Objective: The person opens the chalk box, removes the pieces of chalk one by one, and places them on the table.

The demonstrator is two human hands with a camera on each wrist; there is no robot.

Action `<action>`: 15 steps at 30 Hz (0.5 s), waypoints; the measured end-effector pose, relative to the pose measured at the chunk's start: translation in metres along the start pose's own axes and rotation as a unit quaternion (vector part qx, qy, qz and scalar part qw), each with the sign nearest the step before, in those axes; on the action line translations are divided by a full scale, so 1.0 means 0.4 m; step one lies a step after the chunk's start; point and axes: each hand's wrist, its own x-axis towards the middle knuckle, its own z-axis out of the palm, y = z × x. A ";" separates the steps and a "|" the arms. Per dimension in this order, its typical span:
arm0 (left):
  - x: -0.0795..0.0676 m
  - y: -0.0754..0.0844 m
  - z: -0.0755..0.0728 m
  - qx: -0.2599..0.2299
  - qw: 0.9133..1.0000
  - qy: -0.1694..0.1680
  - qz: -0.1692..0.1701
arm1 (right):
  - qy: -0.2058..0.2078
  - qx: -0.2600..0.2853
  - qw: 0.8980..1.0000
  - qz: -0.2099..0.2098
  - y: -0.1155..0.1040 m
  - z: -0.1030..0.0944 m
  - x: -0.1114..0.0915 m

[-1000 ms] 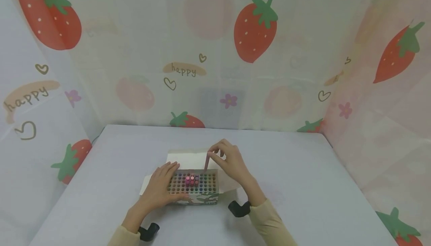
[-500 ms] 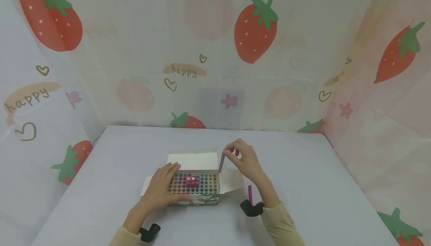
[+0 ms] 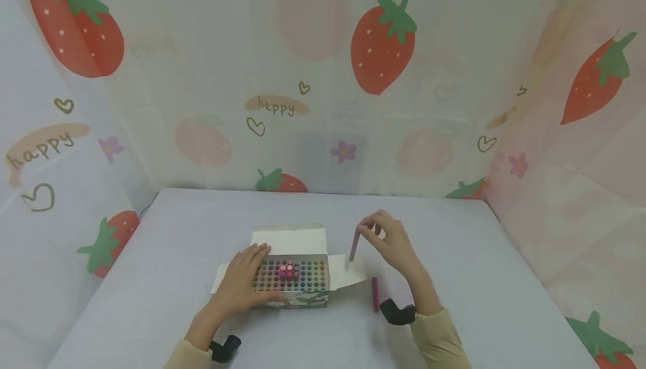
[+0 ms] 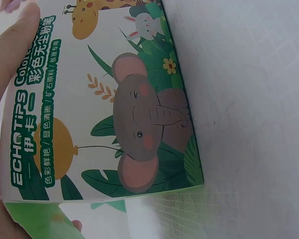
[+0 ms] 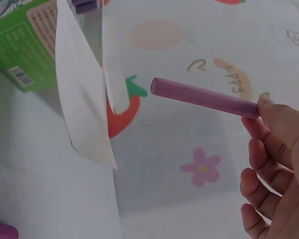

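An open box of coloured chalk (image 3: 313, 300) stands on the table, several sticks upright in rows, a few pink and purple ones raised in the middle. My left hand (image 3: 237, 282) holds the box at its left side, thumb along the front edge. In the left wrist view, the box front (image 4: 89, 124) shows an elephant and a giraffe. To the right of the box, above its side flap, my right hand (image 3: 391, 243) pinches a purple chalk stick (image 5: 204, 97) by one end between thumb and finger; its free end points down in the head view.
A magenta chalk stick (image 3: 375, 295) lies on the white table (image 3: 479, 279), right of the box. The box's right flap (image 3: 348, 271) spreads outward, and its lid (image 3: 289, 241) leans open at the back. A strawberry-printed curtain (image 3: 313, 77) encloses the table.
My right hand has moved right with the purple chalk stick, from over the box's back right corner to beyond the flap. The magenta stick on the table has come into view. The left hand stays put.
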 end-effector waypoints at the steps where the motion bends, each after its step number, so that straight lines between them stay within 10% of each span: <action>1: 0.000 0.001 -0.001 0.000 1.000 -0.001 -0.001 | -0.001 -0.001 1.000 0.002 0.003 -0.005 -0.004; 15: 0.000 0.004 -0.005 0.000 1.000 0.000 0.002 | -0.019 -0.008 0.999 0.036 0.050 -0.071 -0.050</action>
